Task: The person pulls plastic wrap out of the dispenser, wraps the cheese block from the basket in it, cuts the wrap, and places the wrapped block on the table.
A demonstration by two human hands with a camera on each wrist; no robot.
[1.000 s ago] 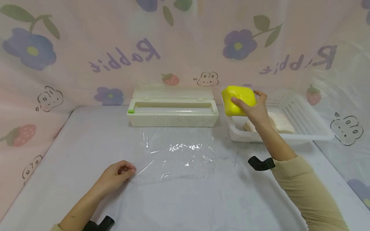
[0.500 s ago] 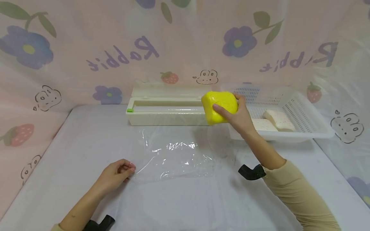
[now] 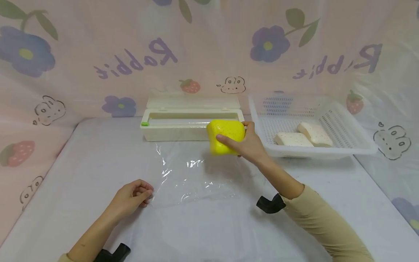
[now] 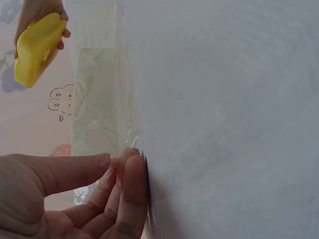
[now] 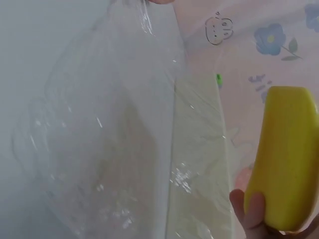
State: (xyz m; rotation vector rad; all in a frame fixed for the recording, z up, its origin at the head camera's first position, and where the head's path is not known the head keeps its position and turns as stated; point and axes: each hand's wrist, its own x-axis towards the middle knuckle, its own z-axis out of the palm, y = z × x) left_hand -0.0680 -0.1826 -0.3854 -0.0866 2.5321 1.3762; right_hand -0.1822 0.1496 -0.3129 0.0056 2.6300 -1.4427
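Observation:
My right hand [image 3: 247, 145] grips a yellow block [image 3: 226, 136] shaped like a thick bread slice, with rounded corners and a speckled face. It is held in the air over the clear cling film [image 3: 193, 174], in front of the dispenser. The film stretches from the cream cling film dispenser [image 3: 176, 134] toward me over the table. At its near left corner, my left hand [image 3: 134, 196] pinches the edge between thumb and fingers, as the left wrist view shows. From the right wrist view, the yellow block [image 5: 284, 154] is thick and smooth-sided.
A white perforated basket [image 3: 340, 149] stands at the back right, holding two pale speckled bread-slice-shaped blocks [image 3: 292, 139]. The dispenser's lid [image 3: 193, 102] is raised. Behind everything hangs a printed curtain [image 3: 203, 43], and a white cloth [image 3: 196, 233] covers the table.
My right hand has carried the yellow block left and toward me, from above the basket to over the film. My left hand has stayed at the film's corner.

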